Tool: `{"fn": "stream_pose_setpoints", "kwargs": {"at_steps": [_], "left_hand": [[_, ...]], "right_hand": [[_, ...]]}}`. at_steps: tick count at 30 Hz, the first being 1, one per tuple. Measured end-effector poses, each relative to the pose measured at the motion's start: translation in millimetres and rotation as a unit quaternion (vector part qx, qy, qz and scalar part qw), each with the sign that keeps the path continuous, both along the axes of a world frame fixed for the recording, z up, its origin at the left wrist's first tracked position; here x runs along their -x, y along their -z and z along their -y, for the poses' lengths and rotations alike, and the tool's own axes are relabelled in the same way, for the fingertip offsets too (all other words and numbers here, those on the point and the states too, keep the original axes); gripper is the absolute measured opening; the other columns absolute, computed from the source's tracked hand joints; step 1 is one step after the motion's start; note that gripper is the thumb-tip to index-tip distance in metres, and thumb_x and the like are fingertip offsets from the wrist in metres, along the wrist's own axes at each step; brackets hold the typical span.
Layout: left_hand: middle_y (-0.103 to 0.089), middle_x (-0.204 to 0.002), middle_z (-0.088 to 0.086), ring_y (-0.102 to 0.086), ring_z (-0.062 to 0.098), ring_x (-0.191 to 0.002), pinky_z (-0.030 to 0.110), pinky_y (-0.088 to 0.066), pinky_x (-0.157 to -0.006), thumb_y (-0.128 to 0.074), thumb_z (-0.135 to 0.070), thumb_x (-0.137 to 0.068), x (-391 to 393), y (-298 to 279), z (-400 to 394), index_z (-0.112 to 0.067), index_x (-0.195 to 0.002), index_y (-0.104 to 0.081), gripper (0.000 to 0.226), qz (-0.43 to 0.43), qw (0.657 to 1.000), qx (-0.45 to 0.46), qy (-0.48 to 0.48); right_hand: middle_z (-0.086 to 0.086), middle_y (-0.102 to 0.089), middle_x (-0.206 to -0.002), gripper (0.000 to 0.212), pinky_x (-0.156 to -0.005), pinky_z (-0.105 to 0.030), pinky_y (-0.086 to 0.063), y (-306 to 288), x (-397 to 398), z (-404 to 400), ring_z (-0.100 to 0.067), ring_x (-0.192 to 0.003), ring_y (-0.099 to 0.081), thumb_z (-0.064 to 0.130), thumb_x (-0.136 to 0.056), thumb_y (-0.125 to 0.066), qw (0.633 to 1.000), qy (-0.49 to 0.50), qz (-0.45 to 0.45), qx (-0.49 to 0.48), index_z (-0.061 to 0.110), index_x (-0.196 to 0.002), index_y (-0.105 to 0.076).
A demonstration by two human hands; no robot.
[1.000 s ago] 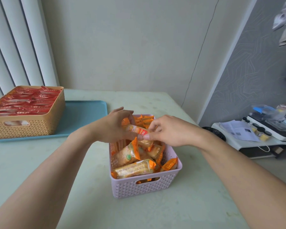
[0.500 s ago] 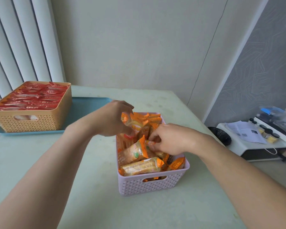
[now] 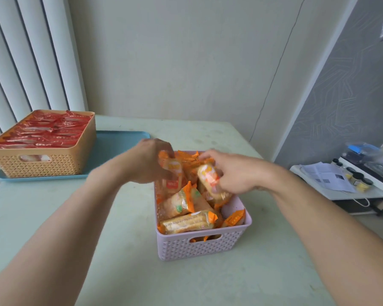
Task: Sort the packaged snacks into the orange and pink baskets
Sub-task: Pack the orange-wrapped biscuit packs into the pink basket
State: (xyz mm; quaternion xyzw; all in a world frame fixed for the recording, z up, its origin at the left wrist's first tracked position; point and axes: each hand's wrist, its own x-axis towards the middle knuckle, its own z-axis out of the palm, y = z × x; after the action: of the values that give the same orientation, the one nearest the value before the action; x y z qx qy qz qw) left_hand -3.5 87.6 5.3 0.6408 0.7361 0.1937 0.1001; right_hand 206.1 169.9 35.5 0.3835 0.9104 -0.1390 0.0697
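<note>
two bare forearms, left hand and right hand ungloved, no sleeves showing.

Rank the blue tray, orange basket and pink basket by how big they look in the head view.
1. blue tray
2-3. orange basket and pink basket: alike; the pink one is nearer, so unsure.

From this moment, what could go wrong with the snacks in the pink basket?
1. The pink basket is heaped, with orange snack packs lying near its rim; stirring through them might push one over the wall onto the table.
2. The left hand and right hand each hold a pack over the same crowded spot, so they may bump and drop one.
</note>
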Motion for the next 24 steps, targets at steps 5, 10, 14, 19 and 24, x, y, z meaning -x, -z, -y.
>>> {"fn": "stream_pose_setpoints", "kwargs": {"at_steps": [5,10,14,19,24], "left_hand": [[-0.067,-0.098,-0.009,-0.066,0.016,-0.09,0.035,-0.052,-0.081,-0.091,-0.037,-0.067,19,-14,10,-0.03,-0.089,-0.06,0.038,0.11,0.989,-0.09,-0.051],[-0.067,-0.099,-0.009,-0.067,0.013,-0.081,0.034,-0.054,-0.071,-0.091,-0.028,-0.069,12,-13,10,-0.028,-0.096,-0.059,0.042,0.118,0.989,-0.081,-0.025],[-0.065,-0.104,-0.01,-0.065,0.013,-0.087,0.034,-0.054,-0.075,-0.089,-0.023,-0.072,3,-9,6,-0.033,-0.103,-0.059,0.044,0.104,0.993,-0.046,0.028],[-0.049,-0.142,-0.008,-0.039,0.016,-0.135,0.027,-0.035,-0.104,-0.076,-0.017,-0.079,-10,11,-5,-0.04,-0.145,-0.046,0.075,0.012,0.994,-0.024,0.104],[-0.032,-0.162,-0.012,-0.005,0.01,-0.155,0.042,-0.012,-0.125,-0.056,-0.031,-0.074,-11,23,-10,-0.049,-0.152,-0.032,0.083,-0.006,0.991,0.06,0.117]], "right_hand": [[0.005,-0.067,-0.087,0.046,-0.069,-0.036,-0.053,8,4,-13,-0.016,-0.075,-0.066,0.023,-0.083,-0.08,0.961,0.044,-0.271,-0.046,0.032,-0.11,-0.043],[0.007,-0.06,-0.079,0.031,-0.06,-0.035,-0.048,34,15,-10,-0.016,-0.071,-0.063,0.029,-0.09,-0.075,0.977,-0.006,-0.197,-0.082,0.031,-0.103,-0.047],[0.008,-0.052,-0.101,0.034,-0.075,-0.034,-0.043,48,21,-9,-0.019,-0.103,-0.055,0.03,-0.083,-0.082,0.972,-0.038,-0.146,-0.183,0.028,-0.109,-0.061],[0.012,-0.052,-0.097,0.039,-0.077,-0.031,-0.041,18,-1,-16,-0.014,-0.1,-0.054,0.044,-0.07,-0.089,0.976,-0.017,-0.134,-0.172,0.036,-0.1,-0.066],[0.007,-0.043,-0.095,0.053,-0.087,-0.033,-0.037,22,-12,-2,-0.02,-0.111,-0.045,0.069,-0.073,-0.073,0.964,-0.087,0.102,-0.231,0.033,-0.112,-0.074]]}}
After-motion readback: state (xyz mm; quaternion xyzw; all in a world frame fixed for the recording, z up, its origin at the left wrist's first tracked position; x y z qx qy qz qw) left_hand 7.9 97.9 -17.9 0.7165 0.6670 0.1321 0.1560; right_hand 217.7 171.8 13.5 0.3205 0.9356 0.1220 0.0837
